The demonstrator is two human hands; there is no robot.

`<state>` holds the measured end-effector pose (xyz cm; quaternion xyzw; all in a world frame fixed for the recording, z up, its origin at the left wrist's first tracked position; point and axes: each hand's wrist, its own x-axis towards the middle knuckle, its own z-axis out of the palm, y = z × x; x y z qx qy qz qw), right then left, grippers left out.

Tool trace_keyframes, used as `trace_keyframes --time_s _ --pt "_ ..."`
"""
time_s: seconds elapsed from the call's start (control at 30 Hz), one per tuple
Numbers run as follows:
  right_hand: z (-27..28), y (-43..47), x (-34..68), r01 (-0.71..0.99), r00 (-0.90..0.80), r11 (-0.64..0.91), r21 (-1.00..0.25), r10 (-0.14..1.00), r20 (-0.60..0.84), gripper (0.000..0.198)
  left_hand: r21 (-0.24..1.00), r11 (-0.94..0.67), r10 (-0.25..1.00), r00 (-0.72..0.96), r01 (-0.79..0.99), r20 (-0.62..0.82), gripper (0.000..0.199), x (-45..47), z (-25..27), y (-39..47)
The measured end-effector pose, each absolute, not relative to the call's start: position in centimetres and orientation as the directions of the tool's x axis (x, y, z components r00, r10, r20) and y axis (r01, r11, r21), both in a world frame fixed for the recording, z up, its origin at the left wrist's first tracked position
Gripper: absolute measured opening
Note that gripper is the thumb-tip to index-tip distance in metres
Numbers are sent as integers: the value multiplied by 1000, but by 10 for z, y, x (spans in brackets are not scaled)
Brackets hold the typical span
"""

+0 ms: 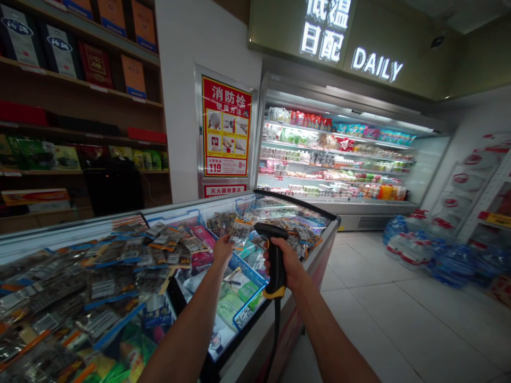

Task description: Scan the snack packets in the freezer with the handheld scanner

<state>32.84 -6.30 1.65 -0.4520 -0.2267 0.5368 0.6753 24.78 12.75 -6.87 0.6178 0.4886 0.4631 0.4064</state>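
Observation:
My right hand [285, 263] is wrapped round the handle of a black and yellow barcode scanner [275, 266], its head turned toward the left and its cable hanging down. Just left of it, my left hand [224, 249] pinches a small clear snack packet [240, 232] with a printed label and orange edging. Both hands are above a glass-topped chest freezer [331, 226]. Many similar packets [120, 255] lie heaped on the glass to the left, and more lie beyond the scanner. Under the glass, blue baskets [249, 271] hold bagged goods.
A lit refrigerated display [339, 154] stands against the back wall. Large bottles of water [455, 266] are on the floor at right. Wooden shelves [80, 74] with boxes rise at left, beside a red fire hydrant sign [227, 127]. Tiled floor [371, 319] runs along the freezer's right side.

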Motion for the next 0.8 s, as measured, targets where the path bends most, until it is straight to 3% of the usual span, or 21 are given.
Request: trace_keyframes --time_s 0.2,0.37,0.63,0.7,0.8 --pt "7 -55 333 -484 391 -2 -875 894 -218 20 798 -188 978 38 573 203 27 221 -46 128" --pt "-6 -45 334 -453 465 14 -892 857 -222 20 660 -146 970 -24 737 241 34 186 -30 129" --pt "-12 -43 348 -453 551 47 -890 800 -238 19 374 -104 825 -130 922 550 33 151 -37 140" --pt "-13 -45 354 -456 565 63 -888 791 -234 20 345 -149 795 -95 927 599 35 159 -38 136" --pt "-15 -48 362 -451 580 86 -888 784 -219 19 238 -363 796 168 901 581 39 184 -44 125"
